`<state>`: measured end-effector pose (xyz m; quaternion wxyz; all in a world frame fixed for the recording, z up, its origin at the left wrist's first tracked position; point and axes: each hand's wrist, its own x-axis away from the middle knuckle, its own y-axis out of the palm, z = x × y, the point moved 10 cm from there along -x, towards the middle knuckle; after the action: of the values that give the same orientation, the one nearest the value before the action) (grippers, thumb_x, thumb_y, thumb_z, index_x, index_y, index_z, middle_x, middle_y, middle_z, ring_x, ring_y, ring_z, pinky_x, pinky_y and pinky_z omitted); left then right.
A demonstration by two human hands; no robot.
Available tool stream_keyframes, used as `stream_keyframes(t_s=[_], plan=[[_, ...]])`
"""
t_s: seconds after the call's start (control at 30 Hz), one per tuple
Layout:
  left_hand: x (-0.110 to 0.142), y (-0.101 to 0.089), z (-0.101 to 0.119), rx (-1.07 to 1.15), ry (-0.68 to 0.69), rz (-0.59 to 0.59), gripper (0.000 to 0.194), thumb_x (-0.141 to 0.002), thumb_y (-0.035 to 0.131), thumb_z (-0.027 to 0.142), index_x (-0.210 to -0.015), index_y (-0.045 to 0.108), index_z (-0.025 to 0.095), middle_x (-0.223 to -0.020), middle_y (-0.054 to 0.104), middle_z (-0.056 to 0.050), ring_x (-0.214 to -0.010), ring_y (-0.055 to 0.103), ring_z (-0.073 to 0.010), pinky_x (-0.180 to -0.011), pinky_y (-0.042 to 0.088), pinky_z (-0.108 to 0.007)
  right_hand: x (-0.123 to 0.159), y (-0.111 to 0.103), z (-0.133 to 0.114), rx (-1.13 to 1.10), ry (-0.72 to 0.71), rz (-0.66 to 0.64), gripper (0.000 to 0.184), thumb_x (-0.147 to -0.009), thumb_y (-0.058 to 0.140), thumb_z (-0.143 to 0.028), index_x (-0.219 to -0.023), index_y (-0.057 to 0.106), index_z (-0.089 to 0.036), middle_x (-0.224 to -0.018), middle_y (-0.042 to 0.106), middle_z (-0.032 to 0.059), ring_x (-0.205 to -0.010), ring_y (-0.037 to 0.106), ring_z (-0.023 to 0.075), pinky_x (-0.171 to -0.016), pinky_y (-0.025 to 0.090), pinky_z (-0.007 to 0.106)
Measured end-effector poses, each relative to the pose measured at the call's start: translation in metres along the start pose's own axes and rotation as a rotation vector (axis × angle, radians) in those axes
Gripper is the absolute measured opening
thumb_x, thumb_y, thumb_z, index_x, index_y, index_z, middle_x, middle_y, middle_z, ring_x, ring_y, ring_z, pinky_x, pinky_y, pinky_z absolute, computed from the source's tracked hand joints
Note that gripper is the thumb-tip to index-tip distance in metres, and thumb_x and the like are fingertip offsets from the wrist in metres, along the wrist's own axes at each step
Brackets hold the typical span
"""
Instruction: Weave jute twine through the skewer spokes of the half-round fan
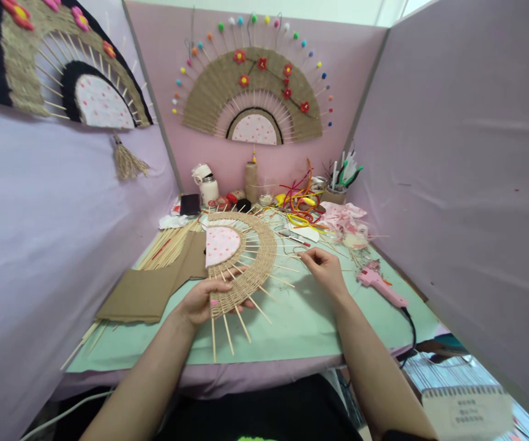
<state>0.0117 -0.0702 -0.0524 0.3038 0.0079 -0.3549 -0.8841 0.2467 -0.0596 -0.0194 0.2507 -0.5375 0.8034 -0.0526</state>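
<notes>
My left hand point(202, 299) grips a half-round woven fan point(264, 257) by its lower left part, thumb on top and fingers underneath. The fan has a spotted pink-and-white half-disc centre point(222, 245), a band of woven tan twine, and thin wooden sticks poking out past the band. To the right of the fan, my right hand point(323, 266) is closed in a pinch near the stick tips. A thin looped strand of twine point(292, 250) runs to its fingertips; the exact grip is partly hidden.
Brown cardboard point(140, 294) lies over thin sticks at left. A pink glue gun point(381, 286) rests at right, its cord hanging over the edge. Along the back stand a white bottle point(208, 188), a twine spool point(250, 180), coloured pipe cleaners point(303, 202) and a tool pot point(335, 195).
</notes>
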Motion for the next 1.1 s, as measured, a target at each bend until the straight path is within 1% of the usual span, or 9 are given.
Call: stream_keyframes(t_s=[0.1, 0.3, 0.4, 0.57, 0.7, 0.83, 1.0, 1.1], plan=[[-0.001, -0.001, 0.002, 0.012, 0.009, -0.004, 0.072, -0.074, 0.046, 0.010, -0.141, 0.020, 0.017, -0.114, 0.060, -0.019, -0.086, 0.066, -0.0292, -0.059, 0.054, -0.028, 0.000, -0.001, -0.002, 0.024, -0.026, 0.011, 0.036, -0.073, 0.058, -0.051, -0.062, 0.057, -0.016, -0.053, 0.042, -0.0018, -0.051, 0.033, 0.0100, -0.048, 0.027, 0.023], [-0.003, 0.000, 0.007, 0.041, 0.065, -0.042, 0.068, -0.076, 0.047, 0.010, -0.140, 0.024, 0.016, -0.113, 0.061, -0.018, -0.088, 0.066, -0.0269, -0.063, 0.054, -0.026, 0.000, -0.002, -0.005, 0.028, -0.068, 0.035, 0.035, -0.074, 0.059, -0.047, -0.058, 0.055, -0.015, -0.051, 0.040, -0.0032, -0.050, 0.032, 0.0087, -0.048, 0.027, 0.023], [-0.004, 0.000, 0.007, 0.051, 0.063, -0.038, 0.069, -0.076, 0.046, 0.009, -0.140, 0.022, 0.015, -0.113, 0.061, -0.018, -0.089, 0.066, -0.0268, -0.064, 0.054, -0.026, 0.000, -0.004, -0.007, 0.012, -0.082, 0.052, 0.034, -0.075, 0.060, -0.045, -0.059, 0.055, -0.016, -0.052, 0.041, -0.0032, -0.050, 0.032, 0.0086, -0.048, 0.027, 0.022], [-0.004, 0.000, 0.006, 0.057, 0.056, -0.018, 0.068, -0.076, 0.046, 0.009, -0.140, 0.022, 0.014, -0.113, 0.061, -0.019, -0.088, 0.066, -0.0272, -0.064, 0.054, -0.027, 0.001, -0.013, -0.010, -0.025, -0.112, 0.132, 0.031, -0.075, 0.060, -0.044, -0.062, 0.058, -0.016, -0.052, 0.044, -0.0026, -0.050, 0.033, 0.0090, -0.048, 0.028, 0.023], [-0.004, 0.005, 0.004, 0.049, 0.048, -0.052, 0.066, -0.077, 0.046, 0.010, -0.139, 0.026, 0.015, -0.114, 0.061, -0.020, -0.088, 0.066, -0.0274, -0.064, 0.055, -0.027, 0.001, -0.014, -0.010, -0.043, -0.098, 0.140, 0.031, -0.074, 0.061, -0.045, -0.062, 0.060, -0.016, -0.053, 0.045, -0.0027, -0.050, 0.034, 0.0091, -0.049, 0.028, 0.023], [-0.001, 0.010, -0.004, 0.027, -0.006, -0.139, 0.063, -0.076, 0.048, 0.011, -0.136, 0.033, 0.017, -0.113, 0.061, -0.018, -0.087, 0.066, -0.0287, -0.060, 0.055, -0.026, 0.000, -0.005, -0.004, -0.043, -0.047, 0.070, 0.031, -0.073, 0.061, -0.046, -0.062, 0.060, -0.016, -0.052, 0.044, -0.0033, -0.050, 0.034, 0.0092, -0.050, 0.028, 0.024], [0.005, 0.016, -0.009, 0.023, -0.049, -0.231, 0.060, -0.073, 0.051, 0.013, -0.132, 0.040, 0.017, -0.107, 0.063, -0.017, -0.083, 0.067, -0.0293, -0.056, 0.054, -0.025, -0.001, 0.017, 0.006, -0.125, 0.073, -0.150, 0.031, -0.072, 0.061, -0.045, -0.063, 0.061, -0.015, -0.052, 0.045, -0.0030, -0.051, 0.037, 0.0097, -0.049, 0.028, 0.023], [0.008, 0.020, -0.013, 0.011, -0.096, -0.266, 0.062, -0.072, 0.052, 0.014, -0.133, 0.040, 0.017, -0.108, 0.063, -0.018, -0.081, 0.067, -0.0295, -0.054, 0.054, -0.025, -0.001, 0.021, 0.008, -0.198, 0.112, -0.193, 0.028, -0.071, 0.063, -0.042, -0.064, 0.062, -0.015, -0.053, 0.046, -0.0028, -0.052, 0.038, 0.0093, -0.050, 0.028, 0.023]])
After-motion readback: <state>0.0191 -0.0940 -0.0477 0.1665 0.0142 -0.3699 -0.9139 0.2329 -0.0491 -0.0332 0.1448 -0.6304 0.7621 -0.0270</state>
